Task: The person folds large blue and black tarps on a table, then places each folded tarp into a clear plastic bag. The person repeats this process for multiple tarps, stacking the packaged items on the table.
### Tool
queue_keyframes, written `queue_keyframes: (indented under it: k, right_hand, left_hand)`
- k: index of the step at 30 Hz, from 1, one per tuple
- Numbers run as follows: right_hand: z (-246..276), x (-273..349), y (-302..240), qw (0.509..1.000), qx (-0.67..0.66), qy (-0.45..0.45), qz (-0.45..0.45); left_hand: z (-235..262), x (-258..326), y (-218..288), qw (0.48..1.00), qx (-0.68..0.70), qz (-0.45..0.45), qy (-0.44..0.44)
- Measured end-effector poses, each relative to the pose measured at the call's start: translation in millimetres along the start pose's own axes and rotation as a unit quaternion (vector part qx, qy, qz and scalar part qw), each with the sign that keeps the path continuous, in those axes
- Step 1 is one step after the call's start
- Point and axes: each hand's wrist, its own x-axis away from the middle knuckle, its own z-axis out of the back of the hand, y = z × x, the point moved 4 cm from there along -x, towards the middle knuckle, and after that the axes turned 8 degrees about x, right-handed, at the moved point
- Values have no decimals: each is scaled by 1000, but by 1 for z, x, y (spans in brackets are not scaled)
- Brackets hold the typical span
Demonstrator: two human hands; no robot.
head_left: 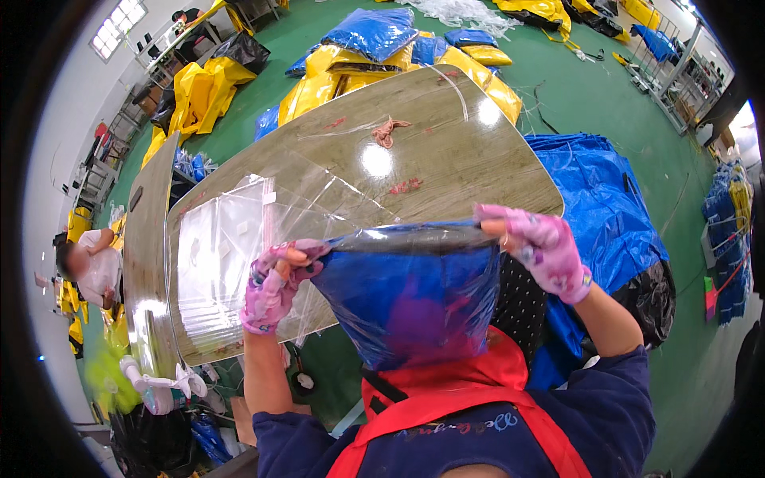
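Between my hands hangs a clear plastic bag (398, 295) with a folded blue sheet inside, held up in front of my red apron (498, 362). My left hand (280, 285), in a pink patterned glove with bare fingertips, is closed on the bag's upper left corner. At the upper right corner, my right hand (543, 248) in a matching glove pinches the bag's edge. The bag's top edge is stretched between them. Beyond my left hand, a stack of flat clear plastic bags (215, 247) lies on the wood-patterned table (470, 175).
A crumpled brownish scrap (388, 133) lies on the table. Blue and yellow packed bundles (370, 36) are heaped behind it. Large blue sheeting (598, 199) spreads at the right. A small white fan (163, 382) stands lower left. Another person (92, 259) is at the far left.
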Motion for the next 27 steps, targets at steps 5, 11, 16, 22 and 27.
queue_keyframes:
  k: [5, 11, 16, 22, 27]
  right_hand:
    - [-3, 32, 38, 924, 292, 38, 243]
    - [-4, 28, 35, 907, 329, 30, 262]
    - [-13, 26, 23, 912, 308, 25, 271]
    - [7, 33, -4, 905, 375, -65, 188]
    - [-7, 5, -28, 892, 425, 71, 140]
  left_hand:
    - [8, 24, 11, 960, -249, 114, -67]
    - [-15, 20, 52, 640, -741, 47, -198]
    - [-114, -71, 91, 659, -721, -195, -88]
    - [-137, -94, -36, 698, -663, 192, -191]
    - [-145, -84, -51, 706, -683, 46, -180]
